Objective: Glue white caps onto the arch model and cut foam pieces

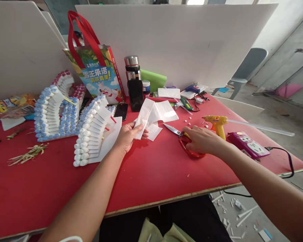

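Observation:
My left hand (pixel 128 135) is closed on a folded strip of thin white paper (pixel 143 116), pinched between thumb and fingers above the table. More white paper (pixel 168 111) spreads out behind and to the right of that hand. My right hand (pixel 202 138) has its fingers curled on the red-handled scissors (pixel 173 129), which rest on the table. The metal blades point left toward the paper, and part of the handle is hidden under my fingers.
Right of the scissors stand a yellow glue gun (pixel 219 126) with a clear stick and a purple power strip (pixel 247 144). On the left are fan-shaped white-and-blue crafts (pixel 91 134). A phone (pixel 121 111), thermos (pixel 132 67) and shopping bag (pixel 98 72) stand behind.

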`<state>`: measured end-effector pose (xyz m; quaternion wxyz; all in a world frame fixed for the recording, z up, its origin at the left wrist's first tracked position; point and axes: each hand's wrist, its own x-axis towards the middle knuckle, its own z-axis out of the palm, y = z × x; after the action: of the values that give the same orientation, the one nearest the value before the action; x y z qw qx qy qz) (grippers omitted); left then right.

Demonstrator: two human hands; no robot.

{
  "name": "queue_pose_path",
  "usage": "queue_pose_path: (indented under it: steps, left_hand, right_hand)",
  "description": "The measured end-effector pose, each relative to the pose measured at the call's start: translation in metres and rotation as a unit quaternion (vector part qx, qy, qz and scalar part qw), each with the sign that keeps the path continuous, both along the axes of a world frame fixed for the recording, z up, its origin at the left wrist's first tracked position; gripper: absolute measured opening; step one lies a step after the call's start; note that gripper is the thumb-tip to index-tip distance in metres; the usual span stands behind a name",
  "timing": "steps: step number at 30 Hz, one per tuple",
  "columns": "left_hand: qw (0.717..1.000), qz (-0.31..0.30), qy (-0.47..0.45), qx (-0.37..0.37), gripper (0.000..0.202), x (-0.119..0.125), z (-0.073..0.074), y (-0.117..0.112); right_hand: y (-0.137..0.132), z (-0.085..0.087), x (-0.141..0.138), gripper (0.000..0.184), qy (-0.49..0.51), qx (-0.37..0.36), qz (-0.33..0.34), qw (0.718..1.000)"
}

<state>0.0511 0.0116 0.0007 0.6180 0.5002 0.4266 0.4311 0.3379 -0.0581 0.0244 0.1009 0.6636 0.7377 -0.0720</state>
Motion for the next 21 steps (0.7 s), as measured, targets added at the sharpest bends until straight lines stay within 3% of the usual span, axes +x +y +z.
queue_pose_path:
  steps: [5,8,10,13,15,21]
  left_hand:
    - [1.0,0.003,-0.015,0.005,0.033,-0.001,-0.001,0.001]
    - [0.999,0.017,-0.028,0.007,0.033,-0.002,-0.002,0.003]
    - [0.999,0.022,-0.044,0.001,0.034,-0.003,-0.002,0.004]
    - [0.998,0.018,-0.06,-0.007,0.033,-0.003,-0.001,0.004]
    - [0.998,0.016,-0.066,-0.008,0.031,-0.003,0.0,0.004]
    - [0.994,0.029,-0.104,-0.021,0.024,-0.006,0.004,0.005]
  right_hand:
    - [-0.01,-0.014,0.011,0.044,0.073,0.048,-0.009,0.996]
    - [-0.012,-0.015,0.022,0.047,0.185,0.048,-0.028,0.981]
    - [-0.013,-0.009,0.025,0.047,0.328,0.007,-0.03,0.944]
    - [-0.013,0.008,0.019,0.048,0.501,-0.056,-0.034,0.863]
    - [-0.009,0.019,0.011,0.045,0.529,-0.064,-0.023,0.846]
    - [0.015,0.034,-0.016,0.042,0.523,-0.104,0.026,0.846]
